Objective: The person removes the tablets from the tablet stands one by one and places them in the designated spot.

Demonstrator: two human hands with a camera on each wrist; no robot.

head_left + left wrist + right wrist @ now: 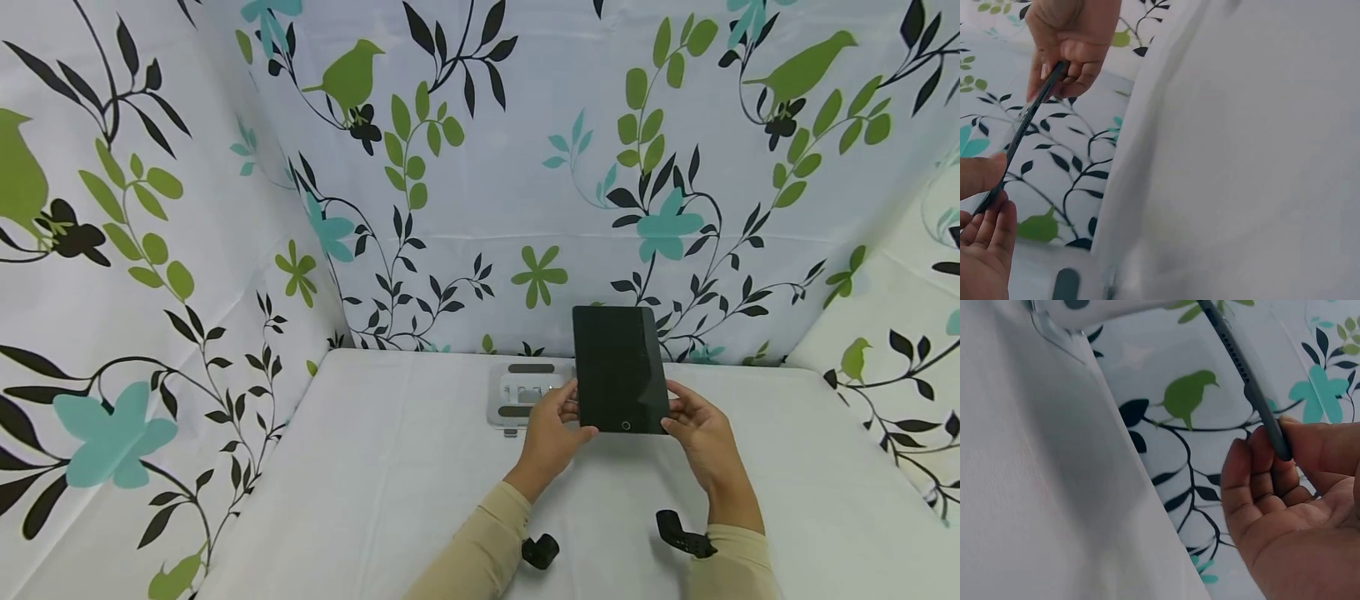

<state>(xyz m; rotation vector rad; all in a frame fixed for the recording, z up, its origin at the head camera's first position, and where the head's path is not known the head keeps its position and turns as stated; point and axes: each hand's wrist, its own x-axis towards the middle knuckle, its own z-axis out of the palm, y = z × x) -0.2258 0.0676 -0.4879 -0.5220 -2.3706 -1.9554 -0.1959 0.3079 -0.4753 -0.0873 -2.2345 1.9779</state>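
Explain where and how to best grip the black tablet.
Probably low on the long edges of the black tablet, the left grip from the left, the right grip from the right, pinching front to back: it's a thin, flat slab held up.

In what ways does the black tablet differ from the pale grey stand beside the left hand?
Pose: the tablet is held tilted up between the left hand and right hand, while the stand lies on the white table.
Colour: the tablet's face is black; the stand is pale grey with two dark strips.
Size: in the head view, the tablet looks taller than the stand.
Shared: both show dark surfaces.
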